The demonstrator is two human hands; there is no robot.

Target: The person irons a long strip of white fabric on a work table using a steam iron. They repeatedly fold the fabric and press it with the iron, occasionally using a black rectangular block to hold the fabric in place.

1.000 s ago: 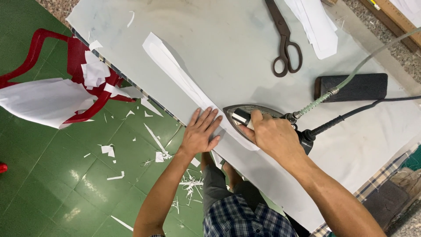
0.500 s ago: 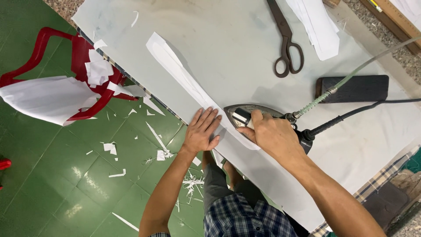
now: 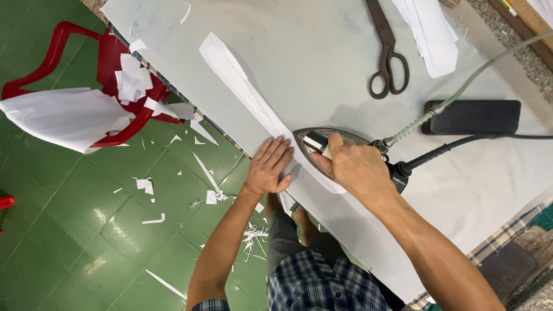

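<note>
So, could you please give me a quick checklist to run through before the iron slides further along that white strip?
1. Right hand grips the iron by its handle: ok.
2. Left hand lies flat on the white fabric strip, beside the iron's tip: ok for holding, but the fingers are very close to the soleplate: not ok.
3. Strip ahead of the iron lies flat on the table cover: ok.
4. Scissors lie away from the strip's line: ok.
5. Hose and cable trail off to the side behind the iron, clear of the strip: ok.
6. Iron heat: cannot tell.
</note>
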